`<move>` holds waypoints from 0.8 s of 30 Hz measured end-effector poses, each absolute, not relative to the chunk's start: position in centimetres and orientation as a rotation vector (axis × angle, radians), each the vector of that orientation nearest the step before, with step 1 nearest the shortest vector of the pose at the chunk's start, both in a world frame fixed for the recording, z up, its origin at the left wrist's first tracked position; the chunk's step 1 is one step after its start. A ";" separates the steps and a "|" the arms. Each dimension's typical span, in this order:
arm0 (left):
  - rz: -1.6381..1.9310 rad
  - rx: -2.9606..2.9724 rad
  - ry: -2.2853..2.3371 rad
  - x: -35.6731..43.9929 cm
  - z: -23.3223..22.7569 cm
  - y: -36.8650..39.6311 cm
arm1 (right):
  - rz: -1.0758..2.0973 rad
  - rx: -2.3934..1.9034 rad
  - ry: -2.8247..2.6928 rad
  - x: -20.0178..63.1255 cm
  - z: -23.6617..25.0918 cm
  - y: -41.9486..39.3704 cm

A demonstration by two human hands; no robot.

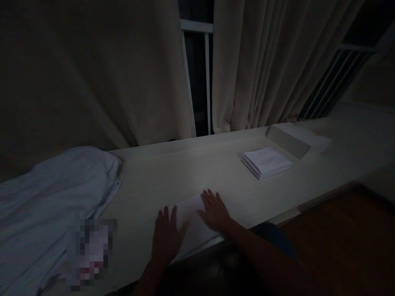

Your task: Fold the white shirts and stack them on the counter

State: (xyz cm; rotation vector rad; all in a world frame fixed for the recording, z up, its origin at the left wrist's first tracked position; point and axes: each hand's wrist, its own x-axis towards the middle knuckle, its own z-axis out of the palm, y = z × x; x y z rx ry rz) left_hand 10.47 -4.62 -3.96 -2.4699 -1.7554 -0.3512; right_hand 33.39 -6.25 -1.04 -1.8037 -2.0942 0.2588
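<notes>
A folded white cloth (pixel 193 224) lies flat at the front edge of the pale counter, under both hands. My left hand (pixel 168 236) rests on its left side, fingers stretched out and slightly apart. On the cloth's right side lies my right hand (pixel 215 210), also flat with spread fingers. Farther back to the right sits a neat stack of folded white cloths (pixel 267 161). A large loose heap of white fabric (pixel 55 205) covers the counter's left end.
The long pale counter (pixel 148 176) runs below beige curtains (pixel 240 61) and a barred window gap. Behind the stack, at the right, is a box-like object (pixel 288 140) with white material beside it. A blurred-out patch (pixel 92 255) covers something at lower left. Wooden floor (pixel 345 242) shows at lower right.
</notes>
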 end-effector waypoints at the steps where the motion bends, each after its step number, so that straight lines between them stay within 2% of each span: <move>1: -0.356 -2.466 -1.753 10.6 -4.0 -4.6 | 0.254 -1.805 -2.089 33.4 -1.1 -6.2; 12: -0.350 -2.413 -1.757 10.9 -3.5 -5.2 | 0.280 -1.800 -2.059 33.2 -0.4 -7.1; 17: -0.334 -2.388 -1.759 11.3 -3.7 -5.4 | 0.431 -1.719 -2.123 35.5 -0.3 -7.8; 24: -0.371 -2.417 -1.765 11.3 -4.2 -5.2 | 0.398 -1.635 -2.180 37.6 -1.0 -9.7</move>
